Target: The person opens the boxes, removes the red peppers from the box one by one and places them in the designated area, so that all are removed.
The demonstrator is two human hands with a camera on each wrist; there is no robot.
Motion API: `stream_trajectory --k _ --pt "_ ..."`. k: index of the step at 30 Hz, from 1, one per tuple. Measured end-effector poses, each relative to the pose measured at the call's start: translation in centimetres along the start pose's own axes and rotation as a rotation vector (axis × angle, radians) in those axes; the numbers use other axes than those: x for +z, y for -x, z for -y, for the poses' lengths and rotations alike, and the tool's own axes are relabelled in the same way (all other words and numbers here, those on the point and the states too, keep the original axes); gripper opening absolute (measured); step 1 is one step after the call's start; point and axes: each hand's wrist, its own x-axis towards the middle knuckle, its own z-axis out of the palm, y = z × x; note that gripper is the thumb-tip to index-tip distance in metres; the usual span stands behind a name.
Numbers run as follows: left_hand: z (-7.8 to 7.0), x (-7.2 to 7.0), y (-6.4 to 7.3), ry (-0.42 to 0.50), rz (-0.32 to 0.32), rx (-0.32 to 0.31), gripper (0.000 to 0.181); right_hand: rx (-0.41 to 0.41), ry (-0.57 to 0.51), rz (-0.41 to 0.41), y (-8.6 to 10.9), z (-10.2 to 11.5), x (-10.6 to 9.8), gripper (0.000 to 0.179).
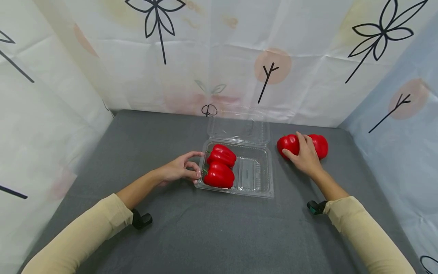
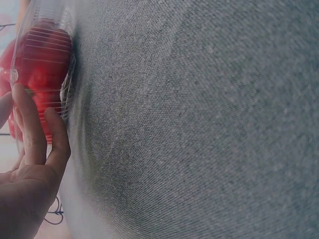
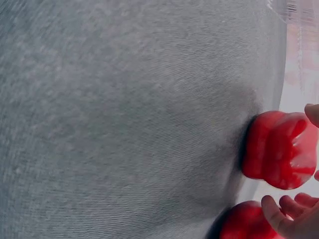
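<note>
In the head view, a clear plastic clamshell container point(image 1: 254, 171) lies with its lid point(image 1: 239, 129) folded back. Two red bell peppers point(image 1: 220, 175) sit in its left half. My left hand point(image 1: 179, 167) holds the container's left rim; the left wrist view shows fingertips point(image 2: 31, 117) against its ribbed wall. To the right, my right hand point(image 1: 305, 154) straddles another red bell pepper point(image 1: 286, 144), thumb on its left side, fingers on the other. A gap shows between those fingers and that pepper point(image 3: 279, 149) in the right wrist view. One more red bell pepper point(image 1: 321, 146) lies right beside the hand.
Grey cloth covers the table point(image 1: 219, 232). Behind it hangs a pale patterned curtain point(image 1: 219, 57), close to the container's lid, with more fabric at both sides. Dark straps with small devices point(image 1: 316, 207) sit at both wrists.
</note>
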Motion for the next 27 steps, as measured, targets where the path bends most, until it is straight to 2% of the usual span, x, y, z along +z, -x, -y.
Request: stream_trajectory --k 8,17,22,27 --pt "-0.1 -0.1 0.0 -0.01 -0.005 0.0 0.073 -0.019 0.015 -0.038 -0.3 1.6 -0.6 0.078" --pt "-0.1 -0.1 0.1 -0.006 0.002 0.008 0.073 -0.063 -0.025 -0.05 -0.3 5.0 -0.8 0.078" --pt "0.0 -0.1 0.1 -0.005 0.004 0.004 0.073 -0.169 -0.055 0.014 -0.1 6.9 -0.1 0.076" --pt "-0.1 0.0 0.1 -0.006 0.002 -0.004 0.073 -0.296 -0.116 0.156 0.3 8.8 0.6 0.08"
